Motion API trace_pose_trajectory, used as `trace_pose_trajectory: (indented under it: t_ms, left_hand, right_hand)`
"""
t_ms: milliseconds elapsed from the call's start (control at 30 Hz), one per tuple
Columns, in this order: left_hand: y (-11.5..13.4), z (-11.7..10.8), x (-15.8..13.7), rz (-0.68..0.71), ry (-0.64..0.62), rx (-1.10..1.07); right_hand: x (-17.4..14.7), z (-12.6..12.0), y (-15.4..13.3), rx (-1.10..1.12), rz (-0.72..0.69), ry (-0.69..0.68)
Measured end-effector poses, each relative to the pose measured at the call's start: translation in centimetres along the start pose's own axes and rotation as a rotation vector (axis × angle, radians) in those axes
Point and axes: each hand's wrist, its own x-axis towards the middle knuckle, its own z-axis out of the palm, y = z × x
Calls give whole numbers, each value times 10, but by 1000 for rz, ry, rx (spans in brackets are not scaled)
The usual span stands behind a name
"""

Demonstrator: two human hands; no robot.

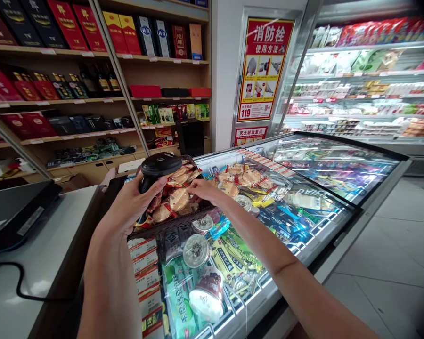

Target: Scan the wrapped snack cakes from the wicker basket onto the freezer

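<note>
— Barcode scanner (158, 170), black, up in the left hand (129, 205), fingers curled round its handle and the head tipped down over the dark wicker basket (169, 225) that sits on the glass lid of the chest freezer (325, 221). See it?

— I see it. And the right hand (205, 189)?

— Reaching into the basket, fingertips drawn together on one of the small wrapped snack packets (178, 198), the round biscuit-looking ones with red on the wrapper. Whether it has truly lifted one clear or only touches it, I cannot tell from here.

— So what would make the scan go cleanly, do you reckon?

— I'd say separate one packet from the heap, turn its printed code up toward the scanner head, and smooth the wrapper flat so the shiny film doesn't throw glare. Keep the scanner a little off the packet, square to it, and steady. With so many alike in the basket, the neighbouring packets could catch the beam instead.

— Anything else close by?

— The white counter (38, 263) to the left with a black cable (21, 287) trailing over it, and ice cream tubs (207, 294) under the freezer glass just below the basket.
</note>
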Motion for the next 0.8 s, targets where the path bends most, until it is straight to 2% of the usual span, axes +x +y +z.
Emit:
trace_pose_trajectory:
  t_ms: [67,233,333,467,633,733,800]
  left_hand:
    - [2,2,-1,7,-49,16]
    - [4,26,1,40,-94,-33]
    - [2,44,5,39,-139,-20]
    - [-2,56,9,40,-194,32]
    - [-3,55,11,55,-183,65]
    - [-3,51,11,49,-177,53]
    - [-2,44,11,54,-165,44]
  right_hand:
    - [-5,-22,-7,93,19,-17]
    - [-21,-83,-11,155,-37,189]
    - [-29,-109,-7,172,-50,250]
    - [-38,-124,-5,179,-85,293]
    - [-39,-131,-3,159,-75,320]
    - [-29,-138,9,55,-24,417]
    - [-21,-144,23,-93,21,512]
